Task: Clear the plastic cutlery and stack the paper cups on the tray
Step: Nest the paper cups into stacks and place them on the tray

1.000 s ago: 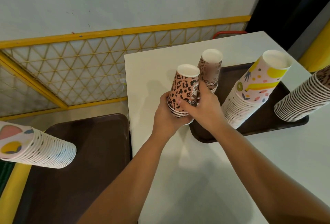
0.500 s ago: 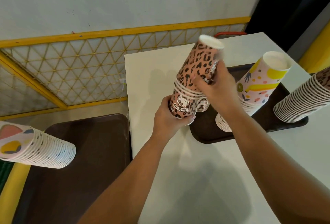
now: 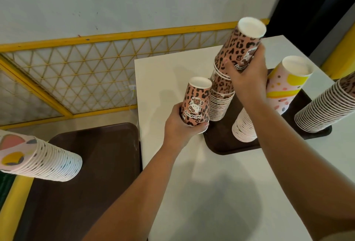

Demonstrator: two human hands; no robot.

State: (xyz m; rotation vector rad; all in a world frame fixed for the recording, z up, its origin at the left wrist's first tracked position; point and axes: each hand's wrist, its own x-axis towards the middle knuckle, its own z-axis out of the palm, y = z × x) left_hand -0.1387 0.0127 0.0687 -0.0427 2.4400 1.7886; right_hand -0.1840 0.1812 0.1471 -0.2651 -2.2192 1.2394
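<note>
Nearest me, at my left, a long stack of pastel-spotted paper cups (image 3: 41, 159) lies over a dark brown plastic tray (image 3: 92, 173) with rounded corners and a dull sheen. My forearms reach out above the smooth white table (image 3: 221, 192).

My left hand (image 3: 179, 129) is curled round a leopard-print cup (image 3: 196, 102) near its rolled rim, holding it upside down, flat white base up, a cartoon cat printed on its side. It sits at the near left corner of the second brown tray (image 3: 221, 144) on the table; I cannot tell whether its rim touches the tray.

Just beyond, my right hand (image 3: 247, 75) grips a short nested stack of leopard cups (image 3: 237, 48), tilted and lifted over the taller leopard stack (image 3: 221, 104), whose ribbed white rims stand on the tray.

Under my right wrist is a pink stack with yellow splashes (image 3: 282, 89), leaning, its base round and white. At the tray's right edge another tall stack (image 3: 324, 110) of tightly ringed rims leans away.

Behind the table runs a yellow metal frame with diamond wire mesh (image 3: 86, 75), then a scuffed white wall (image 3: 134, 0).
</note>
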